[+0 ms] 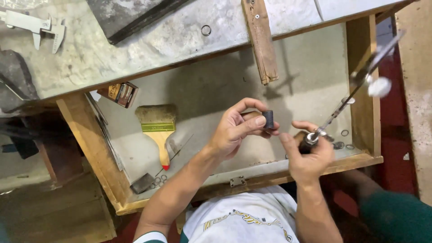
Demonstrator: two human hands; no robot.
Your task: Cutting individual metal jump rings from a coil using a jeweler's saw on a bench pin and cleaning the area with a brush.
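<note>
My left hand (pixel 236 130) pinches a small dark ribbed cylinder (pixel 268 119), like a stack of thin rings, between thumb and fingers above an open wooden drawer (pixel 362 90). My right hand (pixel 308 155) grips the dark handle of a long thin metal tool (pixel 342 105). The tool's shaft slants up to the right and ends in a blurred pale knob (pixel 379 87). The two hands are close together, with the right index finger reaching toward the cylinder.
In the drawer lie a wide paintbrush (pixel 158 128) with a wooden handle, a small box (pixel 120 93), a dark flat block (pixel 142 183), a thin needle (pixel 175 155) and several loose metal rings (pixel 343 143). A caliper (pixel 36 27) and one ring (pixel 206 30) rest on the worn benchtop.
</note>
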